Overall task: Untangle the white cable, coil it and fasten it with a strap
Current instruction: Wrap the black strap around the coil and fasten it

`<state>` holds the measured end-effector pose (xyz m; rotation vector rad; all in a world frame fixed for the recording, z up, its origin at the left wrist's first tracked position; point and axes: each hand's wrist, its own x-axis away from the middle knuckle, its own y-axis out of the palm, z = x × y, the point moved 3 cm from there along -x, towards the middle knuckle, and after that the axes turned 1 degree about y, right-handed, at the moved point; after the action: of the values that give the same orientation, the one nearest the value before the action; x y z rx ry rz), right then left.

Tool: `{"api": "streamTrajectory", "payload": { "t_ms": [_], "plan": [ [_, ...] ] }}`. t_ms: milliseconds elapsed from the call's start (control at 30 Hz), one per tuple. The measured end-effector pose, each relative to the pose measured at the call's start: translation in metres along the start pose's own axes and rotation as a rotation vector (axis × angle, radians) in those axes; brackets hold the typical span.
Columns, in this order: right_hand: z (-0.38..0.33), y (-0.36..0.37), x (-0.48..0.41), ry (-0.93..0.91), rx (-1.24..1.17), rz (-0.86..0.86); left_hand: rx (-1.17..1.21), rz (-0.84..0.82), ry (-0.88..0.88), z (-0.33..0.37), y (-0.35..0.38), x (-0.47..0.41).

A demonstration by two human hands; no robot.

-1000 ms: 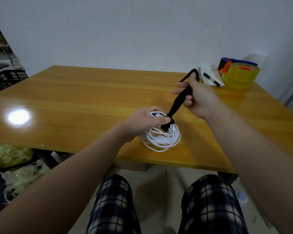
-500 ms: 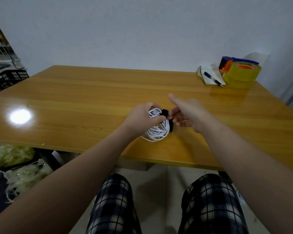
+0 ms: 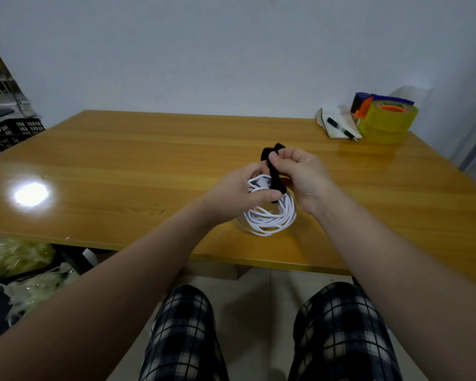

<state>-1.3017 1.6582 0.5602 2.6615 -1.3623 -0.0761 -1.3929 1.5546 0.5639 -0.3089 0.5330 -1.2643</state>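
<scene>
White cable lies coiled near the front edge of the wooden table. The left hand grips its upper loops, thumb curled across them, while the right hand pinches the black strap rising from the bundle, fingers closed tight on it.

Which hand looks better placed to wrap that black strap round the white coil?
The right hand: it pinches the black strap above the white cable, likely free to wrap it, while the left hand grips the coil steady.
</scene>
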Motion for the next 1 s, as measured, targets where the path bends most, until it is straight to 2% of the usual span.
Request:
{"api": "streamTrajectory", "payload": {
  "t_ms": [67,133,300,433,533,767,867,1000],
  "plan": [
    [0.003,0.003,0.003,0.059,-0.126,-0.022,-0.001,0.0,0.019,0.004,0.0,0.0],
    [0.006,0.002,0.005,0.091,-0.146,-0.007,0.017,0.039,0.02,0.004,-0.001,0.003],
    [0.008,-0.001,0.01,-0.057,0.206,-0.008,0.098,0.133,-0.012,-0.002,-0.004,0.004],
    [0.009,-0.001,0.017,-0.054,0.312,-0.21,0.12,0.196,-0.03,-0.003,-0.007,0.0],
    [0.01,-0.003,0.021,-0.035,0.381,-0.328,0.081,0.184,-0.034,-0.006,-0.008,-0.002],
    [0.006,-0.004,0.022,-0.056,0.392,-0.251,-0.09,0.147,-0.037,-0.012,-0.005,-0.004],
    [0.006,-0.002,0.019,-0.017,0.335,-0.219,-0.03,0.179,-0.076,-0.016,-0.006,-0.004],
    [0.006,0.004,0.019,-0.026,0.368,-0.266,0.137,0.208,-0.149,-0.019,-0.009,-0.004]
  ]
}}
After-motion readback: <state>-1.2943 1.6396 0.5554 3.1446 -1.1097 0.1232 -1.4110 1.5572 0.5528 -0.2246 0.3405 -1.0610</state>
